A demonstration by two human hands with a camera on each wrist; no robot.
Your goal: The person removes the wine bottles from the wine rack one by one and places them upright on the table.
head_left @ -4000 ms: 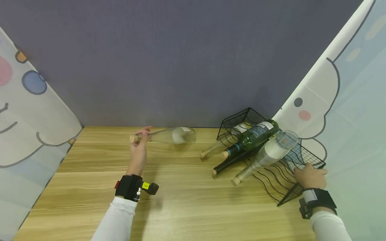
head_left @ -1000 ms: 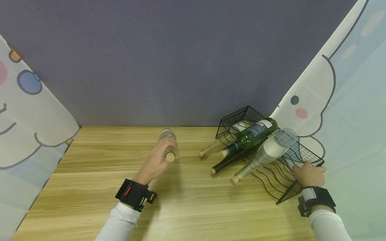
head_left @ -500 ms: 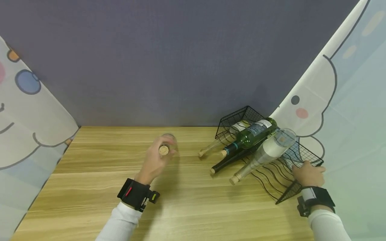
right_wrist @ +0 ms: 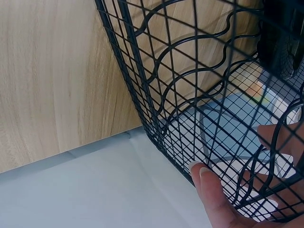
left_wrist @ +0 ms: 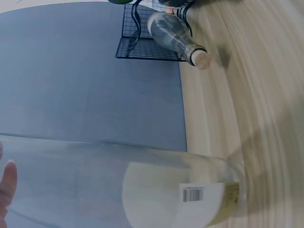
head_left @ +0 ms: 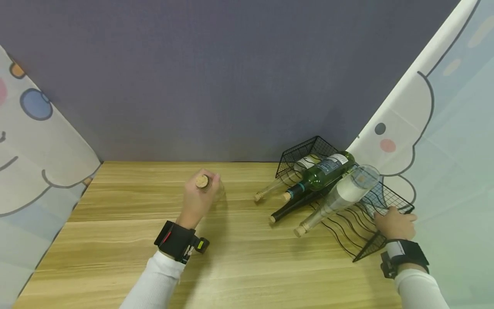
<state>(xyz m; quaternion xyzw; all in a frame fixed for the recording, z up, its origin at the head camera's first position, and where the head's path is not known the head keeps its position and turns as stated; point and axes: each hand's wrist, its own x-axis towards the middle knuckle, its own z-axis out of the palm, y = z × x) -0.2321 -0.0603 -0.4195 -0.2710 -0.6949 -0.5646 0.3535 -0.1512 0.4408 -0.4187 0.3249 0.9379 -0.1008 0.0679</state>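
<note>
In the head view, the left hand (head_left: 196, 201) was clamped around a clear bottle (head_left: 202, 182), left of the wire rack (head_left: 391, 197). In the left wrist view, the bottle was upright above the wooden table (left_wrist: 275, 128). In the right wrist view, the right hand (head_left: 396, 224) gripped the rack's mesh

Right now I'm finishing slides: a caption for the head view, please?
Left hand grips a corked bottle; right hand holds a wire rack of bottles.

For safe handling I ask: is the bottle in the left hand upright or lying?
Upright: the bottle has its base toward the table, its cork on top.
</note>
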